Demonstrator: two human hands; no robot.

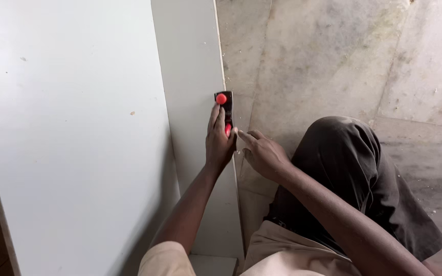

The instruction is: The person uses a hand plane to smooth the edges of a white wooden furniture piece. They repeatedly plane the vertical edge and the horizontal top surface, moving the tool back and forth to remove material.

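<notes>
My left hand [219, 140] grips a small black tool with red knobs [224, 105] and presses it against the right edge of a narrow white board [193, 76]. My right hand [262, 152] sits just to the right of the tool, its index finger touching the board's edge near the tool's lower end. The tool's lower part is hidden under my left fingers.
A large white panel [72, 128] stands to the left of the narrow board. A grey marble floor [333, 56] with dust and small chips lies on the right. My bent knee in dark trousers [349, 163] is at the lower right.
</notes>
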